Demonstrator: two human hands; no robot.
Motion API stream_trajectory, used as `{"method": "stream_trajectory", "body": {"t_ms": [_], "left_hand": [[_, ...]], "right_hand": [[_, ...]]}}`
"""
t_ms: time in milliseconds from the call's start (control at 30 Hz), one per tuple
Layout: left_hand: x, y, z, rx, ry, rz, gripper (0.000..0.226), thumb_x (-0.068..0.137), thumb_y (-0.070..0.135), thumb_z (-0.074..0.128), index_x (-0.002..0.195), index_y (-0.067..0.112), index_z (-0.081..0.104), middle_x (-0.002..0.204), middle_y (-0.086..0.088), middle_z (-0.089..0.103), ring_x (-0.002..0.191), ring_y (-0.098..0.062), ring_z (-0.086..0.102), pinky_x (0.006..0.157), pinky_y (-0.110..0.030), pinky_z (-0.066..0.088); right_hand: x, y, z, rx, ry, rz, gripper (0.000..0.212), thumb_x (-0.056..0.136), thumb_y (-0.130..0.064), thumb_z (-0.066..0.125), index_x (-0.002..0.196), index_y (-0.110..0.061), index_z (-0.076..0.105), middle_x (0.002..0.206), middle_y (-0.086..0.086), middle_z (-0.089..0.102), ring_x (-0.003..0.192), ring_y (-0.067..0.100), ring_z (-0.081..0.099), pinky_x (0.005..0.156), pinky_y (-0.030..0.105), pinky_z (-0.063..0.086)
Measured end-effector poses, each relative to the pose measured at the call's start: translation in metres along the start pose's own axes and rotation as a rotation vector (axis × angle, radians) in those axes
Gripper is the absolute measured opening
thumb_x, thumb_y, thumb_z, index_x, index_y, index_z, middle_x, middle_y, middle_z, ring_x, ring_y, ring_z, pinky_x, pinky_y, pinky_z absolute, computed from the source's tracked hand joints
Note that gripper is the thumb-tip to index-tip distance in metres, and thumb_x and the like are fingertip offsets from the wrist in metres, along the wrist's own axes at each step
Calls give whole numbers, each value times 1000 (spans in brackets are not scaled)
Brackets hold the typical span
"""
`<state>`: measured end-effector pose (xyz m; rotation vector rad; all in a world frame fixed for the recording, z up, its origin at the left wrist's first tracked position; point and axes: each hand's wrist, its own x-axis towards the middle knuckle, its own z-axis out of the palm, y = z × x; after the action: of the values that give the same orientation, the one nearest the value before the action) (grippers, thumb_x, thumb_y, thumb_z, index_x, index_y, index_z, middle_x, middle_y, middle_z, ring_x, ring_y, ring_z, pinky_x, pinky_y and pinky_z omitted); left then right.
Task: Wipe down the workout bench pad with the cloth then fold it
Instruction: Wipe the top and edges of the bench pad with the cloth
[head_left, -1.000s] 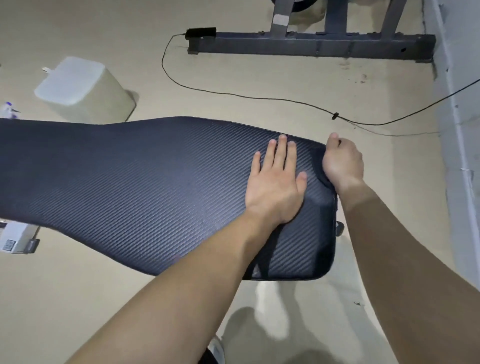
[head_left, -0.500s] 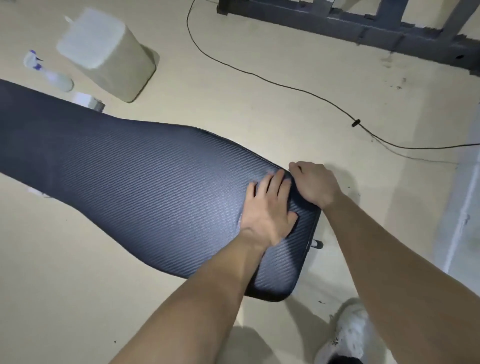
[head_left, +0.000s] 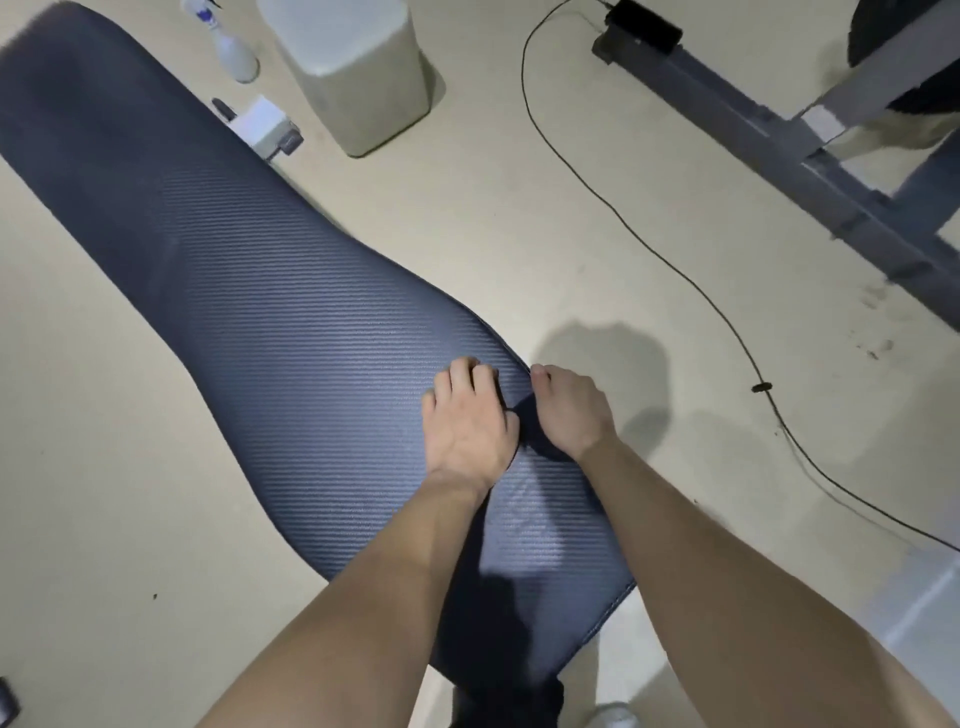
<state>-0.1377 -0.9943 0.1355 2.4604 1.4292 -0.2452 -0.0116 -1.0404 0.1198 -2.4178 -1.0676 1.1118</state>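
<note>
Hands drawn together: left hand (head_left: 467, 423) on bench pad (head_left: 260, 312), grip unclear, right hand (head_left: 574, 410) grips its edge, bin (head_left: 358, 78) beyond

Bench pad (head_left: 260, 322) runs diagonally, far left to near right, above floor (head_left: 104, 519). Left hand (head_left: 467, 421) rests on pad near its right edge; right hand (head_left: 574, 410), just beside it, grips that edge. Beyond pad: spray bottle (head_left: 234, 52), box-shaped container (head_left: 358, 78). Cable (head_left: 623, 228) and metal frame (head_left: 779, 135) lie to the right.

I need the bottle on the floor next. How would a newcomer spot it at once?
Follow the dark bench pad to its far end; on the floor just beyond its edge stands a big pale bin. The bottle is left of the bin. It alone is rounded and white with blue marks; its neighbours are boxy.
</note>
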Motion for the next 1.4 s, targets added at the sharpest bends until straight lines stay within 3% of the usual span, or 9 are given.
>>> {"method": "stream_trajectory", "body": {"t_ms": [200,433,533,633,700,833,967,1133,1400], "left_hand": [[53,-34,-14,-52,103,-128,35,81,28,57,114,14,60,126,-7,54,111,-28,50,94,-40,43],[115,-65,-39,-103,229,-409,42,84,27,53,122,11,59,135,-8,51,124,-27,46,106,-41,37],[144,-77,-47,-214,231,-672,54,88,30,50,138,11,47,153,-12,36,142,-30,32,117,-45,27],[165,-83,-47,-372,207,-834,63,97,38,42,154,17,25,166,-11,11,154,-29,6,125,-48,9],[172,-89,-47,-388,236,-864,61,96,40,45,150,16,30,162,-12,16,150,-30,11,124,-46,11],[192,-124,-58,-355,277,-859,56,91,42,50,139,13,41,151,-11,30,139,-31,27,119,-43,23],[217,-152,-57,-363,249,-882,61,101,49,35,153,20,22,167,-8,4,154,-28,-1,126,-45,4],[242,-190,-72,-166,315,-937,50,89,55,45,126,22,48,145,-7,39,129,-31,38,106,-46,31],[344,-282,-125,-169,285,-808,39,86,47,48,117,24,50,127,-3,43,112,-26,41,94,-41,33]], "right_hand": [[63,-44,4,-56,-67,-12,43,107,-31,20,96,-11,57,107,14,68,102,38,59,79,38,38],[124,-126,-2,-83,-166,-197,44,109,-30,21,107,-7,59,108,14,65,98,37,59,83,42,44],[149,-160,0,-20,-252,-275,49,108,-37,22,108,-11,63,112,11,66,104,34,59,90,42,46],[171,-184,4,26,-370,-315,46,108,-38,25,137,-16,53,140,10,57,130,31,50,109,41,37],[185,-194,2,21,-453,-307,50,109,-38,25,152,-18,38,155,9,44,142,28,39,116,39,28],[202,-210,3,-4,-495,-358,49,109,-39,25,150,-17,41,151,12,49,139,32,43,113,41,32],[215,-233,19,28,-484,-355,50,108,-41,22,144,-14,46,141,15,56,132,35,48,110,45,37],[245,-278,37,12,-448,-377,47,109,-39,24,128,-10,56,130,19,62,122,39,53,101,43,39],[322,-381,64,90,-319,-208,50,109,-39,19,125,-13,59,127,15,63,119,38,55,101,41,39]]}}
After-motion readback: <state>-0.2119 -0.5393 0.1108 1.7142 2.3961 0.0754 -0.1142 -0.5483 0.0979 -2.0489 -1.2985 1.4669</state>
